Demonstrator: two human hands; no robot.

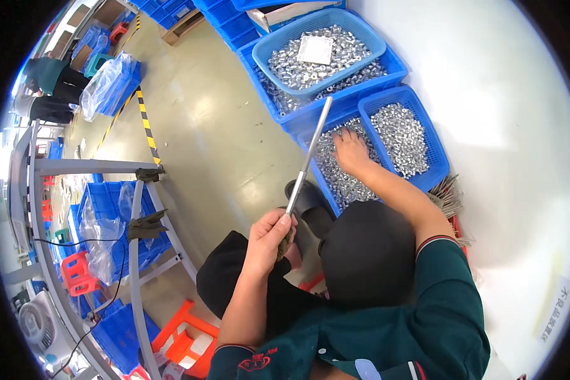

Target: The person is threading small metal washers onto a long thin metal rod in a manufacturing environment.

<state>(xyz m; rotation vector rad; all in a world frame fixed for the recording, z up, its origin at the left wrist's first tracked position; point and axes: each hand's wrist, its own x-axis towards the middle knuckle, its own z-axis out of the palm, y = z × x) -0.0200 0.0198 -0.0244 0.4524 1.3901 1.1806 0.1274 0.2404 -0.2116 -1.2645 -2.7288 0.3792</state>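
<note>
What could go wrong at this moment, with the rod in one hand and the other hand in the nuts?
1. The left hand grips the long rod only at its lower end, so the free tip might swing into the stacked bins.
2. The right hand digs in loose nuts; some could spill over the basket rim onto the floor.
3. Spilled nuts may roll near the person's shoe, perhaps causing a slip.

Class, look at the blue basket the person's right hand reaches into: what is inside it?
The blue basket holds small silvery metal nuts. The right hand covers some; the basket's bottom is hidden.
</note>
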